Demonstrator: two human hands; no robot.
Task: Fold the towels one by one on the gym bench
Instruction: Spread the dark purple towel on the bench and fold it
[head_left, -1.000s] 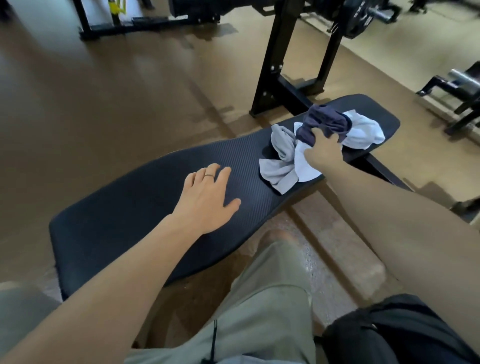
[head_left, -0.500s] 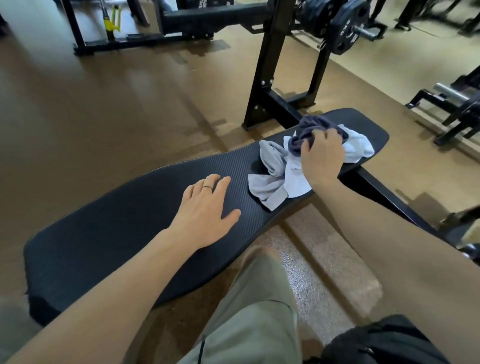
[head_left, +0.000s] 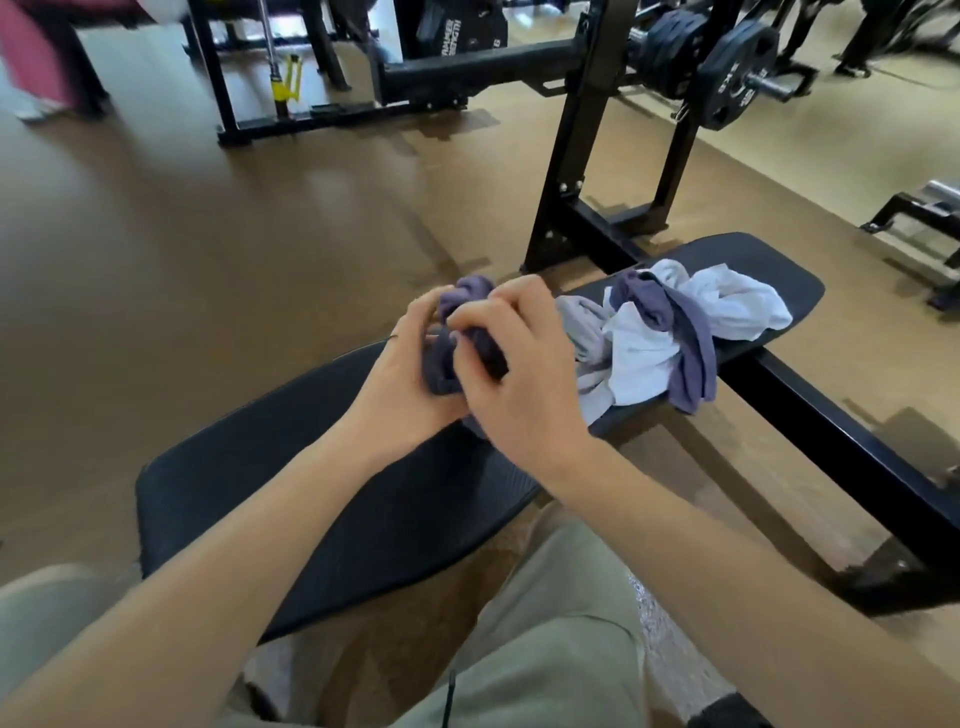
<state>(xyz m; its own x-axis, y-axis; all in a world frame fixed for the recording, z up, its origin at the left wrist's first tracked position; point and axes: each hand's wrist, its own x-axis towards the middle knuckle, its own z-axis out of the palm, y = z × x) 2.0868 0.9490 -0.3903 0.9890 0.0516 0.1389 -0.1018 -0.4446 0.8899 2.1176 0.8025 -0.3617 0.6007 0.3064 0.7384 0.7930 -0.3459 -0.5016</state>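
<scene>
The black bench (head_left: 395, 499) runs across the middle of the frame, carrying a towel heap (head_left: 675, 332) at centre right. Just left, both the left hand (head_left: 400, 379) and right hand (head_left: 519, 379) have their fingers curled round a bunched dark purple towel (head_left: 467, 332), likely hunting an edge to spread it.

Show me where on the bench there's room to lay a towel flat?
The wide near end of the bench, between the hands and the person's knees, is bare. The far end is crowded: a heap of towels covers it. Both hands, left hand and right hand, grip a dark towel mid-bench.
</scene>
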